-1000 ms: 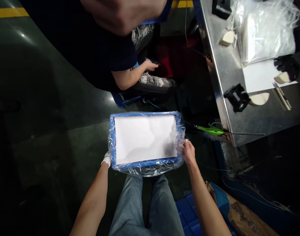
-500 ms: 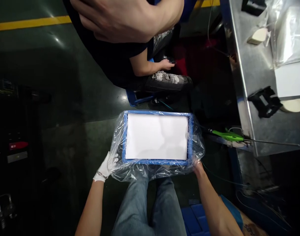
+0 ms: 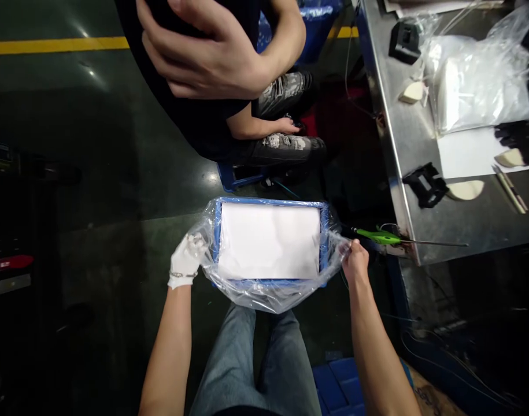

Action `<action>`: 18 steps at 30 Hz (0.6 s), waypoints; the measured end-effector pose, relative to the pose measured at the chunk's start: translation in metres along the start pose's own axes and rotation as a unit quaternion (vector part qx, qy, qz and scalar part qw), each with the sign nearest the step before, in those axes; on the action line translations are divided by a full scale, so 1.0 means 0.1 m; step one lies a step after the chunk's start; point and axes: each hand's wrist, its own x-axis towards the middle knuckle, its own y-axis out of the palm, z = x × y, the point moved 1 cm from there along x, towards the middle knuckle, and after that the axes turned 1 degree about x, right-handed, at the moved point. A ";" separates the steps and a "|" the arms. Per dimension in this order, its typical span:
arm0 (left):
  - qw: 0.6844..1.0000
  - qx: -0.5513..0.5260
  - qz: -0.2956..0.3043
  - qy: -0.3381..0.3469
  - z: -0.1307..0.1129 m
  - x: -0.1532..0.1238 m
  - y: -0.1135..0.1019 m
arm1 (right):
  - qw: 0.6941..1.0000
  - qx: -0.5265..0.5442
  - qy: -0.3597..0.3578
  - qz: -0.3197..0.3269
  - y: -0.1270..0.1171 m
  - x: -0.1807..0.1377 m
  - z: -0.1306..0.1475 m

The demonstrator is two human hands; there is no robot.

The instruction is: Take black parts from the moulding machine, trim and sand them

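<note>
In front of my legs is a blue crate (image 3: 273, 201) with a clear plastic bag (image 3: 264, 294) draped around its rim. A white sheet (image 3: 268, 240) covers the inside of the crate, so what lies under it is hidden. My left hand (image 3: 187, 257), in a white glove, is closed on the bag's edge at the crate's left side. At the right side my bare right hand (image 3: 355, 260) pinches the bag's edge and draws it outward. Between the hands, the bag's near edge hangs in a loose curve.
Beyond the crate a person (image 3: 195, 115) sits on a blue stool (image 3: 229, 179). On the right, a metal table (image 3: 389, 115) carries bagged material (image 3: 476, 86) and black parts (image 3: 426, 185). A green-handled tool (image 3: 379, 236) juts past its corner. Blue crates (image 3: 342, 381) lie low at right.
Both hands have moved up along the crate's sides and now grip the bag's edge. The bag's near side is pulled up and taut at the corners. The view has shifted right.
</note>
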 end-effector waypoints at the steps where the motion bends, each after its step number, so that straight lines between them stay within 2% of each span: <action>1: 1.000 -0.024 -0.002 0.012 -0.06 0.15 0.14 | 1.000 0.010 -0.005 0.003 0.13 0.09 0.04; 5: 0.999 -0.027 0.020 0.008 -0.26 0.66 0.62 | 0.998 0.057 -0.007 0.024 0.51 0.35 0.15; 8: 0.996 -0.040 0.071 0.031 -0.36 0.73 0.71 | 0.995 0.092 -0.011 0.046 0.54 0.29 0.19; 10: 0.991 -0.057 0.102 0.061 -0.41 0.60 0.60 | 0.993 0.107 -0.026 0.047 0.42 0.12 0.20; 13: 0.990 -0.062 0.099 0.080 -0.46 0.29 0.21 | 0.994 0.094 -0.038 0.043 0.10 -0.24 0.19; 14: 0.992 -0.052 0.084 0.083 -0.47 0.19 0.06 | 0.995 0.078 -0.034 0.045 -0.02 -0.36 0.18; 16: 0.995 0.002 0.007 0.097 -0.50 0.01 -0.24 | 0.998 0.029 -0.016 0.053 -0.24 -0.57 0.18; 17: 0.996 0.011 -0.008 0.092 -0.51 -0.08 -0.37 | 0.998 -0.002 -0.003 0.056 -0.35 -0.67 0.18; 18: 0.997 0.007 0.010 0.072 -0.53 -0.16 -0.47 | 0.998 -0.038 0.009 0.057 -0.44 -0.75 0.18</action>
